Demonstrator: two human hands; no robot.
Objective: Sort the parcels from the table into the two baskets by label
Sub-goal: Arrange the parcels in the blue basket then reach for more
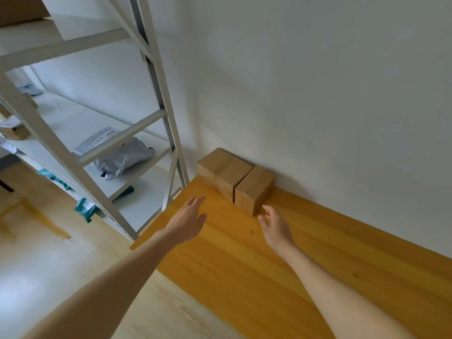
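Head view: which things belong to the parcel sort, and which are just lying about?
Job: cardboard boxes on the table; left hand and right hand, both open, close to them. No baskets in view.
Lying about: shelf rack; grey bags and teal bags on its shelves; brown box on top.

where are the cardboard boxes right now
In the head view, the cardboard boxes sit at the far end of the table against the white wall, just ahead of the right hand and right of the white shelving.
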